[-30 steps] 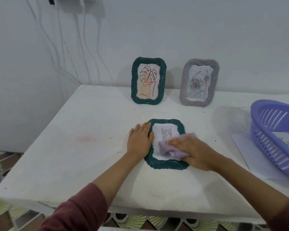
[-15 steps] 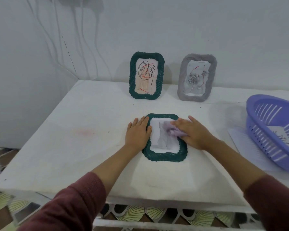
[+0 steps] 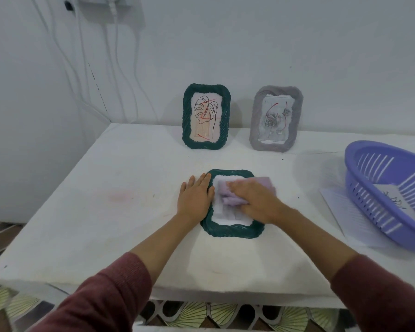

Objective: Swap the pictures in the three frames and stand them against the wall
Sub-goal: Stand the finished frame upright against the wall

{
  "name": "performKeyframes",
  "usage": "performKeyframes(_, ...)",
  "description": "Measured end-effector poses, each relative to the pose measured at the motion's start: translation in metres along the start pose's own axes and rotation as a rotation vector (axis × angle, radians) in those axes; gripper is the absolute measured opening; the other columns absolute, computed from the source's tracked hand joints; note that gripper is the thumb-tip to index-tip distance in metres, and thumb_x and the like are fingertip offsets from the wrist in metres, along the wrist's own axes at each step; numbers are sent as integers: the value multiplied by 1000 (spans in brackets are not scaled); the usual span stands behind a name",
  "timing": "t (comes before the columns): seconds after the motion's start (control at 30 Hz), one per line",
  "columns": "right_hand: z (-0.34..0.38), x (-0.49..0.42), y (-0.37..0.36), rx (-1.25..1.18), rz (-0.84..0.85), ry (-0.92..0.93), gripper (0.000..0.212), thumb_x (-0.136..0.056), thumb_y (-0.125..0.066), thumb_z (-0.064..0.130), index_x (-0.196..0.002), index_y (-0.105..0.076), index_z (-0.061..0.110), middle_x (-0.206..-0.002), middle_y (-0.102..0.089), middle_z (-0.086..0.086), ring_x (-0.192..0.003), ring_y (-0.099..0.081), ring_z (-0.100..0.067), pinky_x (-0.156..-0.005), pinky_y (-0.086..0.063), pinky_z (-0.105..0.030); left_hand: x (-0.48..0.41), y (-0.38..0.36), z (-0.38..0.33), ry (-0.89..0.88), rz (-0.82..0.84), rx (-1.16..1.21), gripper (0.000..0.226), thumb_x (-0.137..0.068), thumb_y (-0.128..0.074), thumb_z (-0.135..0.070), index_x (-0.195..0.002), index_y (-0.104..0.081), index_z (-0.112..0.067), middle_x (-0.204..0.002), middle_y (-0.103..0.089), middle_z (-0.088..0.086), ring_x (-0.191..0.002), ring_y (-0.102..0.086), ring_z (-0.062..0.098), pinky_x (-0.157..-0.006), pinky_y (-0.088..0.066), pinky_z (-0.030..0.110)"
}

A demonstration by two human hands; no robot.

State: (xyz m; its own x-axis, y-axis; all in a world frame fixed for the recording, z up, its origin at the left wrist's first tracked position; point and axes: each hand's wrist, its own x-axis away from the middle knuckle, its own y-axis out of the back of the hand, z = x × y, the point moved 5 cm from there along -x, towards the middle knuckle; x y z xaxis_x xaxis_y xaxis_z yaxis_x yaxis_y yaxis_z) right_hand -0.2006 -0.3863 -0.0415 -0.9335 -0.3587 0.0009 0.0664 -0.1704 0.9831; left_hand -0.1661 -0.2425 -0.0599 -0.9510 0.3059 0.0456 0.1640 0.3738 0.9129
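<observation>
No legible text, seemingly, on anything.

Dark green frame (image 3: pixel 233 230) lies flat, face up, at centre; second green frame (image 3: pixel 206 116) and grey frame (image 3: pixel 276 119) stand upright against the wall (image 3: pixel 249 44), upper centre.

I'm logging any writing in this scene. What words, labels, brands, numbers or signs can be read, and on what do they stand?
None can be read.
The standing green frame and the grey frame show drawings only, no words.
The flat frame has its picture mostly covered by the right hand and the purple cloth.
The sheet beside the basket is too blurred to read.
</observation>
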Motion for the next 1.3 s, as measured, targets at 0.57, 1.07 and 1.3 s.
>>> performKeyframes(0.57, 20, 48, -3, -138, 19, 83, 41, -91, -40, 24, -131, -53, 23, -143, -44, 8, -134, -36, -8, -117, -20, -30, 0, -1, 1, 8, 9, -9, 48, -101, -16, -31, -148, -12, -22, -157, -17, -4, -146, -9, 22, -119, -6, 39)
performKeyframes(1.07, 28, 21, 64, -1683, -236, -613, 22, -92, -49, 18, -108, -58, 6, -100, -64, -14, -93, -61, -28, -88, -50, -41, 37, 55, -62, -99, -194, 693, 63, -92, -38, -50, -146, -19, -24, -152, -23, 5, -135, -32, 15, -112, -28, 30)
performKeyframes(1.3, 52, 8, 27, -2141, -82, -524, 62, -92, -30, 53, -127, -54, 7, -131, -56, -15, -125, -49, -29, -103, -38, -40, 51, 52, -67, -144, -233, 487, 44, -85, -49, -29, -126, -36, -23, -112, -37, -3, -109, -43, 22, -97, -43, 41)
